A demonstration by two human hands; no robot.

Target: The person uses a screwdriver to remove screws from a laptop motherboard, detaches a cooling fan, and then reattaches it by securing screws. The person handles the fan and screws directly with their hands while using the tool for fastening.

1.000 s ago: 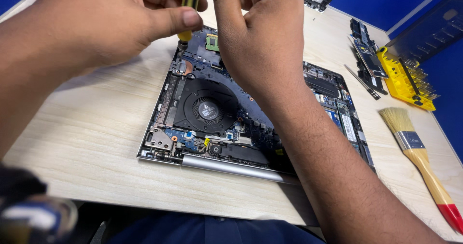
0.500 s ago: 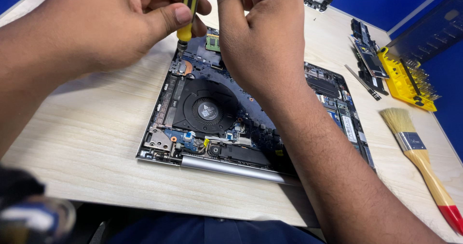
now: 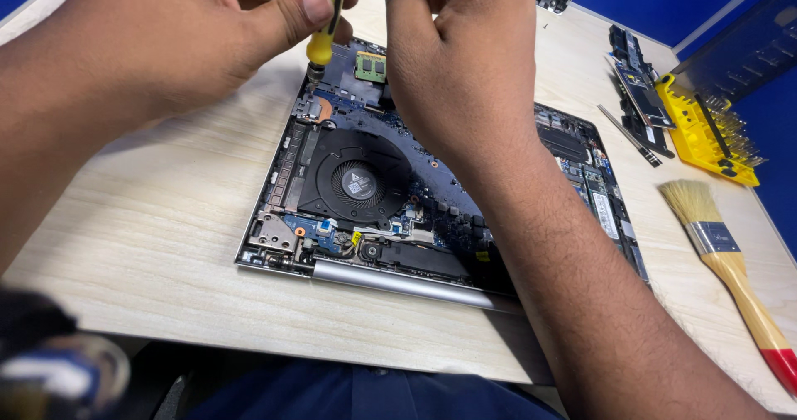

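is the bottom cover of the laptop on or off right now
Off. The laptop lies on the table with its insides bare: the round fan, circuit boards and a green memory module all show.

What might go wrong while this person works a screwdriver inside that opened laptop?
The screwdriver tip stands near bare circuit parts of the laptop; a slip might scratch them. The right hand hides part of the board, so aim may suffer. The left hand grips near the tip; a freed screw might drop into the fan.

Two hands (image 3: 191, 38), one screwdriver (image 3: 325, 17), one opened laptop (image 3: 374, 196), one paintbrush (image 3: 730, 258), one yellow bit tray (image 3: 701, 129).
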